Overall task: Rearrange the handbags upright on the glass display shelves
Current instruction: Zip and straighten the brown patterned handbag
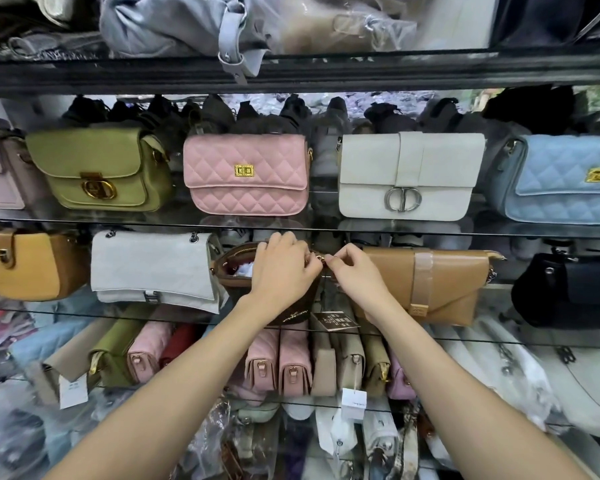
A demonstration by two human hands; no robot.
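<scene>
Hands meeting at brown handbag (234,271), left hand (284,268) fingers and right hand (355,271) fingers pinching its zipper (321,259)

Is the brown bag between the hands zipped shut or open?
Open: the brown bag gapes at the top, showing white stuffing inside, while both hands pinch its zipper.

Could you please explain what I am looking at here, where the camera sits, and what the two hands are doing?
There is no machine: the single picture comes from a camera worn on a person's head, looking forward and down. Those are the person's own bare arms. The left hand and right hand both grip a dark brown bag at its open top, on a glass shelf between a white quilted bag and a tan envelope bag. On the shelf above, the pink quilted bag and its neighbours stand upright.
</scene>
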